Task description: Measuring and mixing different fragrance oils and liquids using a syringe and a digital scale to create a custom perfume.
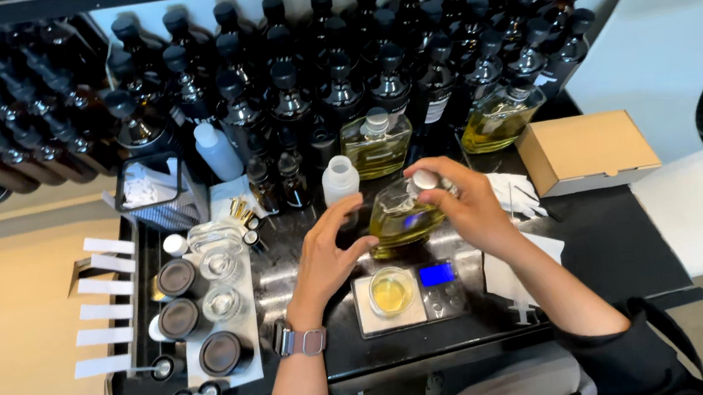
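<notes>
Dark bottles crowd behind the black worktop (612, 254). Both hands tilt a clear glass flask of yellow oil (404, 216) over a small glass dish (392, 292) on the scale (410, 297): left hand (327, 255) cups its base, right hand (466, 205) pinches its neck. Pouring wants a slow tilt.

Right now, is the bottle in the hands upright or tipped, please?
Tipped: the glass bottle of yellow liquid leans sideways, neck right, above the small beaker.
</notes>
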